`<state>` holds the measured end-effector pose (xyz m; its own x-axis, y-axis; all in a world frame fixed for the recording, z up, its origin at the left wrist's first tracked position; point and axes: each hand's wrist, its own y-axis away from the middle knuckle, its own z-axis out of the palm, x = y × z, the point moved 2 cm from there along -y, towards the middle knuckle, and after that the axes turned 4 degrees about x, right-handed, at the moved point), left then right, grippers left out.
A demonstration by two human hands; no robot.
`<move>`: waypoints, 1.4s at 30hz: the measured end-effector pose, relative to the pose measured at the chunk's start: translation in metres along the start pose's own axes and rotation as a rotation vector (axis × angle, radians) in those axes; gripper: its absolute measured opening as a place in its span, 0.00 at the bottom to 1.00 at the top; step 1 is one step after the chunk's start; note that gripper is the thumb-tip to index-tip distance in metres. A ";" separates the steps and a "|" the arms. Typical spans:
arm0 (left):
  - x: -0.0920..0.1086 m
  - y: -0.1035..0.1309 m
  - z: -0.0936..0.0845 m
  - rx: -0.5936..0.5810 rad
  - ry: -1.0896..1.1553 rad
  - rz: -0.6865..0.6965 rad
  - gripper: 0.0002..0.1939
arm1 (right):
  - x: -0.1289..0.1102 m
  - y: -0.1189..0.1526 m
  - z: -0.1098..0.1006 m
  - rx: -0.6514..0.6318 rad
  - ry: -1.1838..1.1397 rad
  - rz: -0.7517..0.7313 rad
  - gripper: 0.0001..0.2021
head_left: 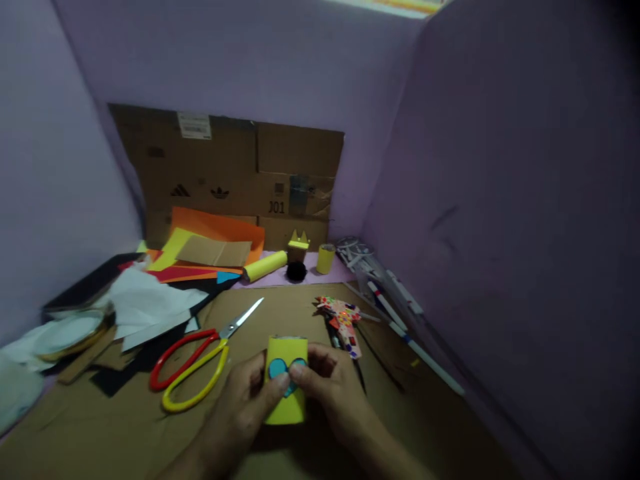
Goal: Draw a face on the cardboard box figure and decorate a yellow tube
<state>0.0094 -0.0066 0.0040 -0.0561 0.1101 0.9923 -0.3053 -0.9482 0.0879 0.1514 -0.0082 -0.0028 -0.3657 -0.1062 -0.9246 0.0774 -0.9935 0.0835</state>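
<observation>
Between my two hands is a yellow paper-covered tube (286, 412), held upright near the front of the cardboard. A blue heart-shaped paper piece (278, 367) with a dark outline lies against its front. My left hand (247, 399) grips the tube's left side, its thumb pressing on the heart. From the right, my right hand (334, 381) holds the tube, with its thumb on the heart's upper right part. Both thumbs cover some of the heart. To the left lie scissors (223, 338) with one red and one yellow handle, their blades apart from my hands.
A decorated glue gun (344, 319) lies right of centre. Behind it stand a yellow roll (325, 259) and a small crowned brown piece (298, 250); a longer yellow tube (266, 266) lies beside them. Coloured paper (220, 230), white sheets (150, 303) and tape (70, 331) crowd the left.
</observation>
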 end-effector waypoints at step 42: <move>-0.010 -0.010 -0.004 0.298 0.008 -0.180 0.18 | -0.105 0.046 -0.164 0.734 1.261 -0.280 0.10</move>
<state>0.0089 0.0034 -0.0073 -0.0341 0.2842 0.9582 -0.0204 -0.9587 0.2836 0.3460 -0.0360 0.0374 0.7655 -0.1897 -0.6148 -0.4727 -0.8141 -0.3374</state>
